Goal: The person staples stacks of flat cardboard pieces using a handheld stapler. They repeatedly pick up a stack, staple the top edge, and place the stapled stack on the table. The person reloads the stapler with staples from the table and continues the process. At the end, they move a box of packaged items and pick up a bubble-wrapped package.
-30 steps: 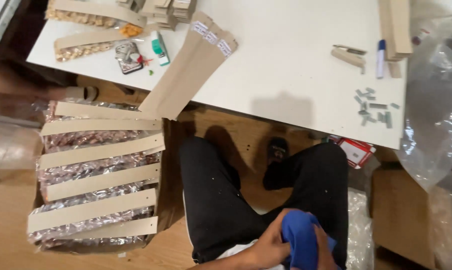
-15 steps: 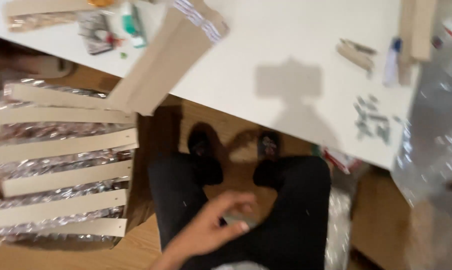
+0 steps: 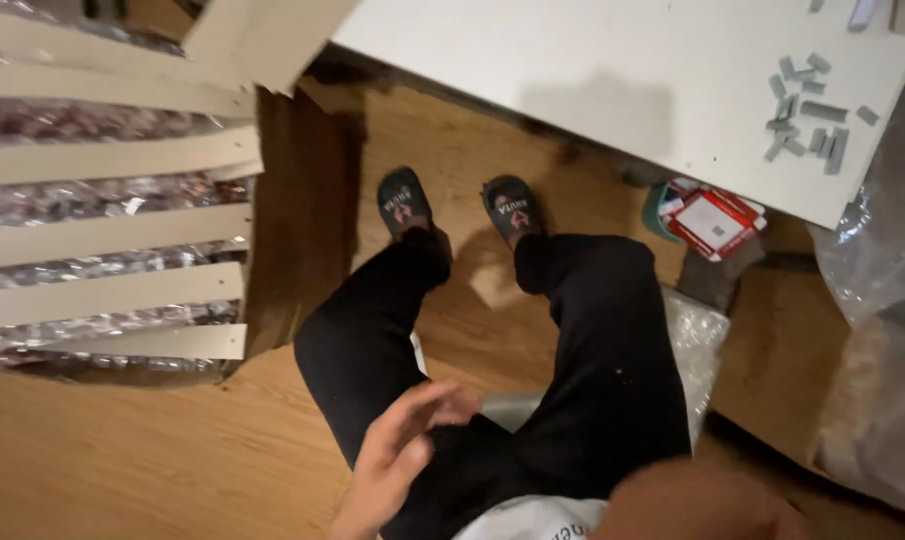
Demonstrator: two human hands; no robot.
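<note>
My left hand point(image 3: 398, 455) is open and empty over my black trousers point(image 3: 593, 370), my right hand point(image 3: 693, 500) is too blurry to tell, and I might bump the white table point(image 3: 613, 60) getting up

The left hand point(image 3: 398, 455) hangs open over the left thigh of the black trousers point(image 3: 583, 380), fingers loosely spread, holding nothing. A blurred right hand point(image 3: 688, 500) shows at the lower edge. Black slippers point(image 3: 405, 200) rest on the wooden floor point(image 3: 123, 460) under the white bench point(image 3: 593, 70), where grey staple strips point(image 3: 803, 110) lie scattered.
</note>
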